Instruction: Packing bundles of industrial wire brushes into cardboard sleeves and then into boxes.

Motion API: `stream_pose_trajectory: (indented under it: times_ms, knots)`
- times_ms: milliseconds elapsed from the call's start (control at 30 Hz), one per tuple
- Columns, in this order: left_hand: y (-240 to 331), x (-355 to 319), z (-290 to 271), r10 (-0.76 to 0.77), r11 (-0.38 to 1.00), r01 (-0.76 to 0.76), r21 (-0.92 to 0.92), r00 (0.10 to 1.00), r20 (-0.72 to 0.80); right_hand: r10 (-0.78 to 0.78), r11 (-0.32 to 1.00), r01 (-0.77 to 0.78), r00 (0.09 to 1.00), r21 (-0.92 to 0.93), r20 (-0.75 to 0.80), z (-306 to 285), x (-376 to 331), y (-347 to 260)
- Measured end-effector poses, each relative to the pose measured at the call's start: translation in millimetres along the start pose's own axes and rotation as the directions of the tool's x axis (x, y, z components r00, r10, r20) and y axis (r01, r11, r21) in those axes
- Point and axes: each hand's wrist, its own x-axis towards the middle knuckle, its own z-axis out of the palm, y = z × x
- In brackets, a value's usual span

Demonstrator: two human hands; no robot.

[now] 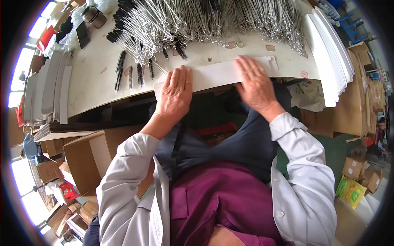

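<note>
A long white card strip (pixel 213 74) lies along the near edge of the table (pixel 94 78), its long axis running left to right across the person's front. Both hands rest flat on it, fingers stretched out and pointing away from the body, gripping nothing. The left hand (pixel 175 93) presses the strip's left end, where the card just overhangs the table edge. The right hand (pixel 256 84) covers the strip right of its middle, leaving the notched right end bare beyond the fingers. So the strip lies directly under both palms, neither hand nearer than the other, each holding down its own half.

Beyond the strip, farther across the table, a big heap of wire-handled brushes (pixel 193 22) spreads out, with a few black-bristled ones (pixel 120 69) lying loose just past the left hand. A stack of white card sheets (pixel 330 53) sits to the right of the strip, and an open cardboard box (pixel 92 158) stands below the table on the left.
</note>
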Motion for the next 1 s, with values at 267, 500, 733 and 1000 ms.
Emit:
stream_pose_trajectory:
  times_ms: [267, 500, 733, 1000]
  knots:
    - [-0.5, -6.7, -3.6, -0.033, 0.999, 0.033, 0.039, 0.999, 0.012, 0.101, 0.994, -0.103, 0.994, -0.029, -0.045, -5.1, -16.0, 31.7]
    - [-1.7, -1.3, -52.2, -0.006, 1.0, 0.006, -0.005, 0.999, -0.034, -0.002, 1.0, 0.003, 0.995, 0.009, -0.098, -39.0, -14.6, 37.6]
    - [17.1, -8.7, -109.2, -0.026, 0.833, 0.247, -0.494, 0.911, 0.413, -0.191, 0.98, 0.197, 0.975, 0.043, -0.114, -68.7, 0.3, -13.3]
    - [29.5, -4.2, -74.2, -0.154, 0.704, 0.367, -0.608, 0.915, 0.374, 0.002, 0.96, 0.057, 0.978, 0.276, -0.209, -50.3, -3.0, -67.1]
